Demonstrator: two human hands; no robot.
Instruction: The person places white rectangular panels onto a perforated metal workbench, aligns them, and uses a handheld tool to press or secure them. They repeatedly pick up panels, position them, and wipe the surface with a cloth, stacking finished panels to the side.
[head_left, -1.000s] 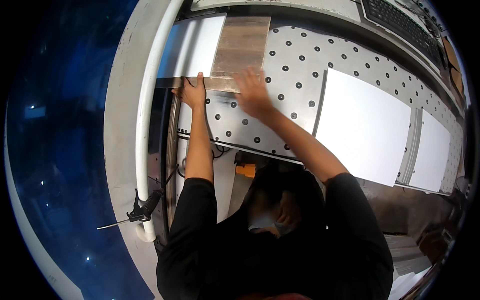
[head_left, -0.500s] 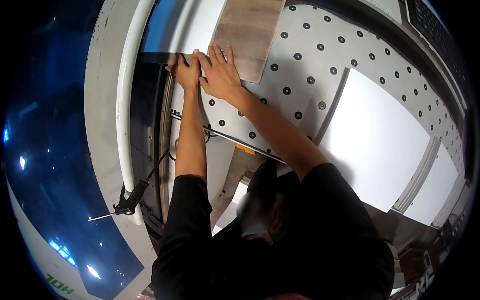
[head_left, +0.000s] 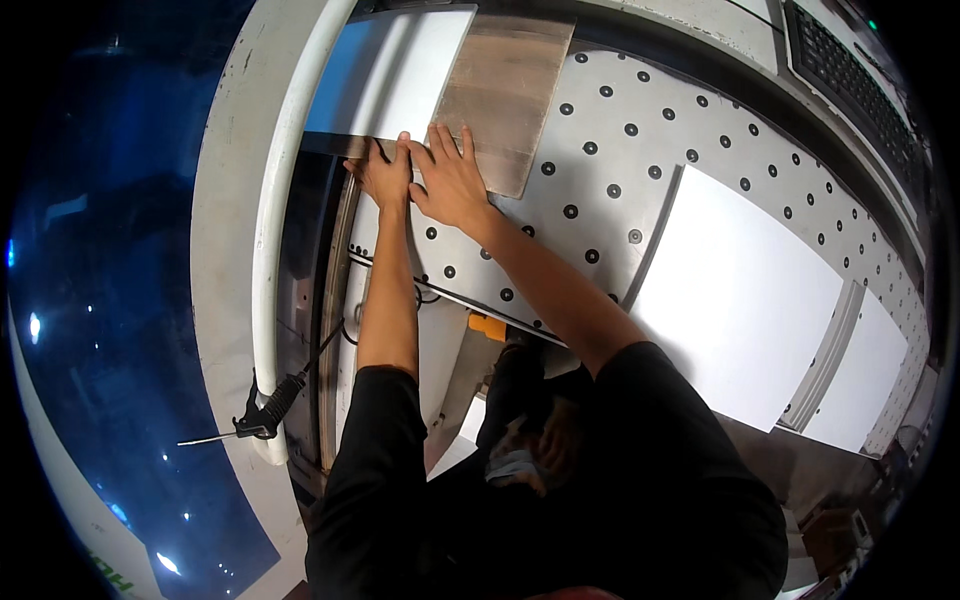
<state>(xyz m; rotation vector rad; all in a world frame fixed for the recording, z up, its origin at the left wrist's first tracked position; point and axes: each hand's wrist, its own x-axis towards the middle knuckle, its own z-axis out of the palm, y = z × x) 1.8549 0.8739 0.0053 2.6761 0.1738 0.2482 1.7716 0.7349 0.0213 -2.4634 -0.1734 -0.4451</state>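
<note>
A brown wood-grain board [head_left: 505,95] lies on the grey machine table, and a white panel [head_left: 400,75] is on its left part. My right hand [head_left: 452,182] rests flat on the brown board by the panel's near corner, fingers stretched out. Close beside it, my left hand [head_left: 384,182] presses at the panel's near edge with its fingers spread. The two hands touch or nearly touch at the thumb side. Neither has anything gripped in it.
The grey table [head_left: 590,175] is dotted with black round studs. White panels [head_left: 740,300] lie on its right side. A white rail [head_left: 275,220] runs along the left, with a black air blow gun [head_left: 265,415] hanging near its end. A keyboard [head_left: 850,90] sits at the far right.
The whole view has shifted, so the table and boards appear slightly lower. Both hands keep the same place on the board and panel edge.
</note>
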